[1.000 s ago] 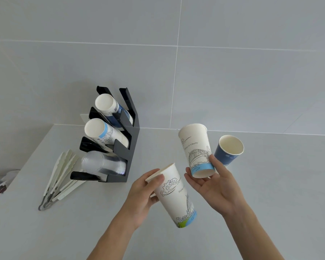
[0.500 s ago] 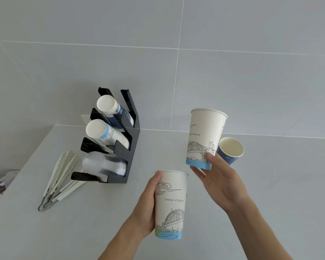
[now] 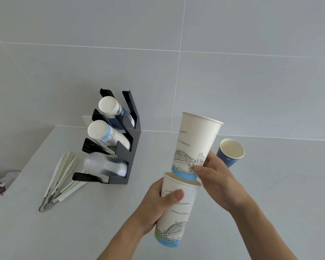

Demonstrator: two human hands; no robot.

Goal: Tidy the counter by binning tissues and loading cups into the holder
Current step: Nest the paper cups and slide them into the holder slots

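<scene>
Counter [image 3: 270,184]: grey, tiled wall behind.
Left hand [image 3: 158,203]: I grip lower cup [image 3: 176,212], upright, "Statue of Liberty".
Right hand [image 3: 218,177]: I pinch upper cup [image 3: 193,145], upright, base entering lower cup's mouth.

Two bare forearms rise from the lower edge of the view, sleeveless as far as they show, the left hand [image 3: 159,204] and the right hand [image 3: 219,182] ungloved, with no ring, watch or band visible on fingers or wrists, and short, plain, unpainted nails.
</scene>
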